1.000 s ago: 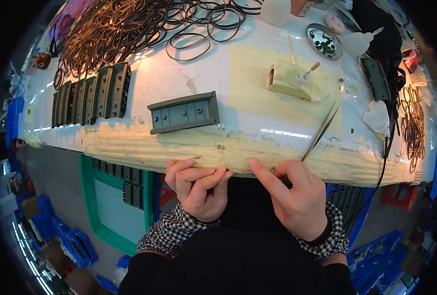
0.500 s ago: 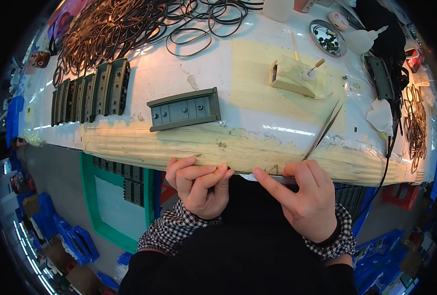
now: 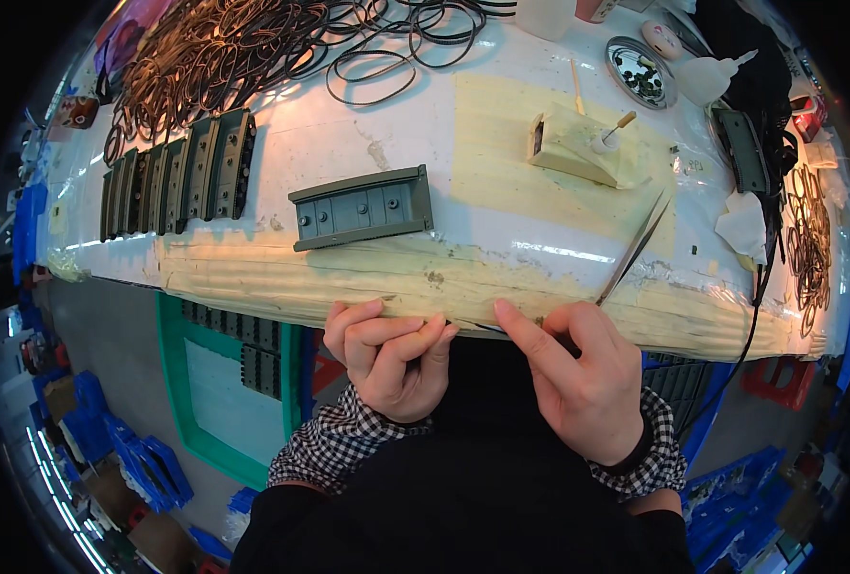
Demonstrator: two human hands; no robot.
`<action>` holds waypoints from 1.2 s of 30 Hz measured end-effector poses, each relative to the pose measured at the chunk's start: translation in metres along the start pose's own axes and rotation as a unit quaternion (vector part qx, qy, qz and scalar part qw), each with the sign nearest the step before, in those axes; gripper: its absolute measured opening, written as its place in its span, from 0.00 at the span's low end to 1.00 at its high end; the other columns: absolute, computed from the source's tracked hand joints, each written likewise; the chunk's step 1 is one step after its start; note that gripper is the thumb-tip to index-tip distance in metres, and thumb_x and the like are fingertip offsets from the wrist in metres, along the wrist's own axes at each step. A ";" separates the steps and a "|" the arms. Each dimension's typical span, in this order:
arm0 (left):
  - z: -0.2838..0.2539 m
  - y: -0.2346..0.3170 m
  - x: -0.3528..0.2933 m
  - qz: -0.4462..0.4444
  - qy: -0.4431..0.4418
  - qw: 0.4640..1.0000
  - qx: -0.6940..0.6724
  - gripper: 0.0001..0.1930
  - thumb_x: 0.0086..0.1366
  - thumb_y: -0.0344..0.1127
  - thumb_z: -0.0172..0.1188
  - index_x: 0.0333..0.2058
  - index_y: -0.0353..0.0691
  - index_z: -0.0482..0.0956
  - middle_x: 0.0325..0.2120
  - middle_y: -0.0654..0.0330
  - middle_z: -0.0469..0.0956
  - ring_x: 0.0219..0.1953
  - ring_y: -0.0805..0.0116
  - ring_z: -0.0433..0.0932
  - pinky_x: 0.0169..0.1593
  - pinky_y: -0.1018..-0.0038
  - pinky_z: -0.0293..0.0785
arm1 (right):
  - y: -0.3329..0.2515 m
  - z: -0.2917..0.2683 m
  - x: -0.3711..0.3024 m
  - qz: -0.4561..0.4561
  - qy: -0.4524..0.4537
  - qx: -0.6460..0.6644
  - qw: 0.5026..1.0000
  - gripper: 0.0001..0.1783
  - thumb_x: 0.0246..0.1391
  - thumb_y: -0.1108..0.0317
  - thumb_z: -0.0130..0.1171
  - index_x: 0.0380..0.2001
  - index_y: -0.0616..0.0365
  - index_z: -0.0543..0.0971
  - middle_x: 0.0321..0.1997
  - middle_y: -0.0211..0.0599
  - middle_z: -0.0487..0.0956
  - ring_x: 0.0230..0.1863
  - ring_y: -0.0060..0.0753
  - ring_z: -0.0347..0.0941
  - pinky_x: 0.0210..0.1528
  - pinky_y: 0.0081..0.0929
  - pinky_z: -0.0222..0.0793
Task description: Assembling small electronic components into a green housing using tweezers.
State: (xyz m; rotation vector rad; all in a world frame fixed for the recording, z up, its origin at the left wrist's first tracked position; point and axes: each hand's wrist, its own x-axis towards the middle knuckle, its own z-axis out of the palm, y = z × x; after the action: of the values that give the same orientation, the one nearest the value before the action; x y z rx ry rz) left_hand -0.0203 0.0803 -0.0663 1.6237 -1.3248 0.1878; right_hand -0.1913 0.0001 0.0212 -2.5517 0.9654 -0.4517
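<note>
At the table's near edge, my left hand (image 3: 391, 359) is closed in a pinch, thumb against fingertips. Whatever it pinches is too small to make out. To its right, my right hand (image 3: 585, 387) has its index finger stretched toward the left fingertips and the others curled; its thumb is hidden. A thin dark line shows between the hands, and I cannot tell a strand from the table edge. Metal tweezers (image 3: 632, 251) reach from behind my right knuckles, tips pointing away; whether I hold them is unclear. Beyond my left hand lies a grey-green channel-shaped part (image 3: 363, 209) with several studs.
Several similar parts (image 3: 181, 177) stand in a row at left, below a heap of dark looped belts (image 3: 224, 62). A taped block (image 3: 578, 153) holds a small pot with a stick. A round metal dish (image 3: 640, 75) carries small dark pieces. A green bin (image 3: 178, 383) stands below left.
My right hand has shifted slightly left and away from me, its index fingertip rising off the table edge. The left hand keeps its pinch almost in place.
</note>
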 end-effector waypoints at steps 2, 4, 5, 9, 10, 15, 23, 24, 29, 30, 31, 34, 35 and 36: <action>0.000 0.000 0.001 -0.002 -0.001 1.000 0.000 0.09 0.47 0.39 0.75 0.28 0.53 0.85 0.30 0.74 0.75 0.48 0.65 0.67 0.63 0.61 0.56 | 0.000 0.000 0.000 0.001 -0.002 0.000 1.000 0.32 0.37 0.77 0.62 0.52 0.50 0.80 0.29 0.30 0.65 0.30 0.29 0.70 0.25 0.24 0.69; 0.000 0.001 0.002 0.000 -0.003 1.000 -0.001 0.09 0.46 0.38 0.76 0.27 0.52 0.84 0.30 0.74 0.75 0.48 0.65 0.67 0.63 0.61 0.56 | 0.000 0.000 0.000 0.001 -0.004 0.003 1.000 0.32 0.37 0.77 0.62 0.52 0.50 0.80 0.29 0.30 0.65 0.30 0.29 0.70 0.25 0.24 0.69; -0.001 0.001 0.002 0.000 -0.004 1.000 -0.001 0.10 0.46 0.37 0.76 0.27 0.52 0.84 0.30 0.74 0.75 0.48 0.65 0.67 0.63 0.61 0.56 | 0.000 0.000 0.000 0.000 -0.005 0.004 1.000 0.32 0.37 0.78 0.62 0.52 0.50 0.80 0.29 0.30 0.65 0.30 0.29 0.70 0.25 0.24 0.69; -0.002 0.002 0.004 0.000 -0.015 1.000 -0.005 0.10 0.46 0.35 0.75 0.28 0.52 0.83 0.31 0.73 0.74 0.48 0.65 0.67 0.63 0.61 0.55 | 0.001 0.000 0.000 -0.006 -0.005 0.004 1.000 0.31 0.36 0.78 0.62 0.51 0.50 0.80 0.29 0.30 0.66 0.30 0.29 0.70 0.26 0.25 0.70; -0.002 0.002 0.005 0.001 -0.020 1.000 -0.005 0.10 0.46 0.34 0.74 0.28 0.52 0.83 0.31 0.73 0.74 0.48 0.65 0.67 0.63 0.61 0.55 | 0.001 0.000 0.000 -0.008 -0.004 0.004 1.000 0.31 0.36 0.78 0.62 0.51 0.50 0.80 0.29 0.30 0.66 0.30 0.29 0.70 0.26 0.25 0.70; -0.005 0.001 0.006 -0.004 -0.029 1.000 -0.005 0.10 0.46 0.33 0.73 0.29 0.51 0.83 0.32 0.73 0.74 0.48 0.64 0.67 0.62 0.60 0.56 | 0.000 -0.005 -0.005 0.000 -0.019 0.040 0.999 0.30 0.37 0.79 0.63 0.49 0.49 0.81 0.28 0.30 0.66 0.29 0.29 0.69 0.26 0.25 0.69; -0.007 -0.001 0.004 0.009 -0.041 0.999 0.005 0.08 0.49 0.34 0.74 0.29 0.47 0.84 0.32 0.69 0.75 0.48 0.61 0.68 0.63 0.57 0.57 | 0.003 -0.005 -0.005 0.010 0.029 0.009 0.999 0.31 0.37 0.78 0.63 0.50 0.48 0.81 0.28 0.29 0.66 0.28 0.28 0.69 0.25 0.25 0.68; -0.007 -0.001 0.004 0.007 -0.039 0.999 0.005 0.08 0.49 0.34 0.74 0.29 0.47 0.84 0.31 0.69 0.75 0.48 0.61 0.68 0.63 0.58 0.57 | 0.001 0.000 -0.005 -0.007 0.035 0.000 0.999 0.31 0.37 0.78 0.62 0.51 0.48 0.81 0.28 0.29 0.65 0.28 0.28 0.69 0.25 0.24 0.68; -0.006 -0.002 0.004 0.007 -0.030 0.999 0.007 0.10 0.48 0.40 0.74 0.31 0.52 0.86 0.31 0.74 0.76 0.48 0.65 0.67 0.60 0.61 0.58 | 0.000 0.009 -0.005 -0.029 0.041 -0.036 0.998 0.31 0.36 0.76 0.61 0.51 0.49 0.81 0.28 0.28 0.65 0.29 0.27 0.68 0.23 0.23 0.66; -0.005 -0.001 0.004 0.004 -0.026 1.000 0.011 0.10 0.48 0.40 0.74 0.30 0.52 0.86 0.31 0.73 0.76 0.47 0.65 0.67 0.59 0.61 0.58 | 0.000 0.009 -0.005 -0.031 0.042 -0.038 0.998 0.32 0.36 0.76 0.60 0.51 0.49 0.81 0.28 0.28 0.65 0.29 0.27 0.68 0.23 0.23 0.66; -0.005 0.000 0.005 0.002 -0.022 1.000 0.014 0.10 0.48 0.40 0.74 0.30 0.51 0.86 0.31 0.73 0.76 0.47 0.65 0.67 0.59 0.61 0.58 | 0.001 0.009 -0.005 -0.034 0.042 -0.041 0.998 0.32 0.35 0.76 0.60 0.51 0.49 0.81 0.28 0.28 0.65 0.29 0.27 0.68 0.23 0.23 0.66; -0.003 0.001 0.006 0.003 -0.014 1.000 0.022 0.10 0.47 0.41 0.74 0.29 0.51 0.86 0.29 0.73 0.76 0.46 0.65 0.67 0.58 0.61 0.59 | 0.000 0.009 -0.004 -0.031 0.037 -0.037 0.998 0.32 0.35 0.76 0.60 0.51 0.49 0.81 0.28 0.28 0.65 0.29 0.27 0.68 0.23 0.23 0.66; -0.003 0.001 0.007 0.004 -0.017 1.000 0.023 0.10 0.47 0.41 0.74 0.29 0.51 0.86 0.29 0.73 0.76 0.46 0.65 0.67 0.58 0.62 0.59 | 0.000 0.009 -0.004 -0.030 0.038 -0.038 0.998 0.32 0.35 0.76 0.60 0.51 0.49 0.81 0.28 0.28 0.65 0.29 0.26 0.68 0.23 0.23 0.66; -0.004 0.002 0.008 0.004 -0.019 0.999 0.025 0.10 0.47 0.41 0.74 0.29 0.51 0.86 0.29 0.73 0.76 0.46 0.65 0.67 0.57 0.62 0.60 | 0.001 0.009 -0.004 -0.029 0.038 -0.037 0.998 0.33 0.35 0.76 0.60 0.51 0.48 0.81 0.28 0.28 0.65 0.29 0.26 0.68 0.23 0.23 0.66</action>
State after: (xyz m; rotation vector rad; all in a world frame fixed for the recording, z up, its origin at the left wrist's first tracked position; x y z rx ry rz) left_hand -0.0171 0.0781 -0.0586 1.6716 -1.3663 0.1975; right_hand -0.1910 0.0047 0.0123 -2.6524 0.9526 -0.5439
